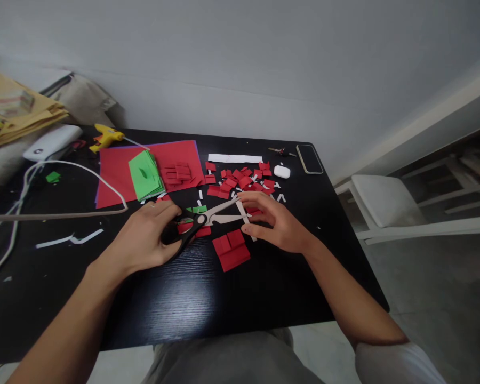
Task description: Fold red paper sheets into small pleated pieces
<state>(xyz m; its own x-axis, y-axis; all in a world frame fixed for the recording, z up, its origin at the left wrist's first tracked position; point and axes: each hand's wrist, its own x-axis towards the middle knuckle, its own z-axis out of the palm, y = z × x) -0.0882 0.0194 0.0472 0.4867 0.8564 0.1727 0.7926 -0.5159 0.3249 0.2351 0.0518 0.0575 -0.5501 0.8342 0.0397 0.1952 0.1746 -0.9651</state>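
My left hand (152, 234) grips the black handles of a pair of scissors (220, 215), whose blades are spread and point right. A narrow white paper strip (243, 210) is held between the thumb and fingers of my right hand (278, 221), crossing close to the blade tips. Below the blades rests a small stack of red paper pieces (231, 250). Many red paper squares (244, 178) and white scraps lie scattered just beyond my right hand. A green piece of paper (198, 209) shows beside the scissors, partly covered.
Green paper stack (146, 176) sits on a red sheet (116, 181), near a yellow glue gun (106, 137). White cable (72, 216) loops across the left. At the back right are a white case (282, 172), keys (282, 151) and a phone (309, 159). White chair (384, 200) stands right.
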